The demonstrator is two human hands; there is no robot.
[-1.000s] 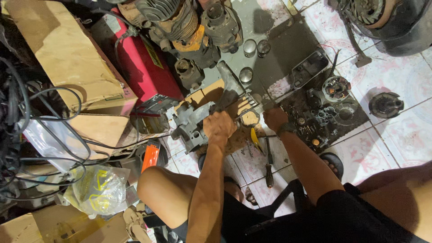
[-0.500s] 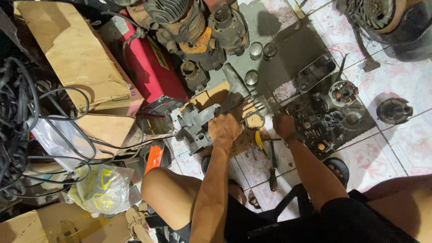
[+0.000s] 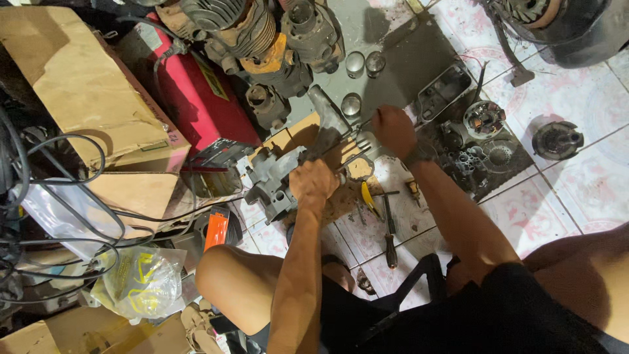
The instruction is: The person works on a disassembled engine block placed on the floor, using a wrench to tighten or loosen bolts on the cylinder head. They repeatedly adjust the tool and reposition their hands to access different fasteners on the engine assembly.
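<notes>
While the person sat low on the pale patterned floor tiles (image 3: 576, 190), the left hand (image 3: 314, 185) was closed firmly around the grey cast-metal engine casing (image 3: 278, 177), which rested on a flat piece of brown cardboard (image 3: 298, 134) directly in front of the knees. The right hand (image 3: 393, 129) was curled around the far ends of the thin steel rods (image 3: 350, 141) that projected from the casing; whether the fingers fully enclosed the rods could not be told from this view. The casing appeared heavy, rigid and probably oily, so it would be best held by its thick body or flanges, not by the slender rods, which looked liable to bend or slip. Just beside the casing lay a yellow-handled tool (image 3: 369, 198) and a dark-handled screwdriver (image 3: 390, 229) on the tiles. Beyond the right hand, a dark tray of small metal parts (image 3: 468, 160) stood next to a round geared component (image 3: 485, 119). Three short shiny metal cylinders (image 3: 364, 64) stood on a grey sheet past the casing. A finned engine block with an orange part (image 3: 255, 39) lay farther off, touching a red metal box (image 3: 190, 98). To the left were large brown cardboard boxes (image 3: 78, 85), black cables (image 3: 39, 216) and a clear plastic bag with yellow markings (image 3: 141, 278).
</notes>
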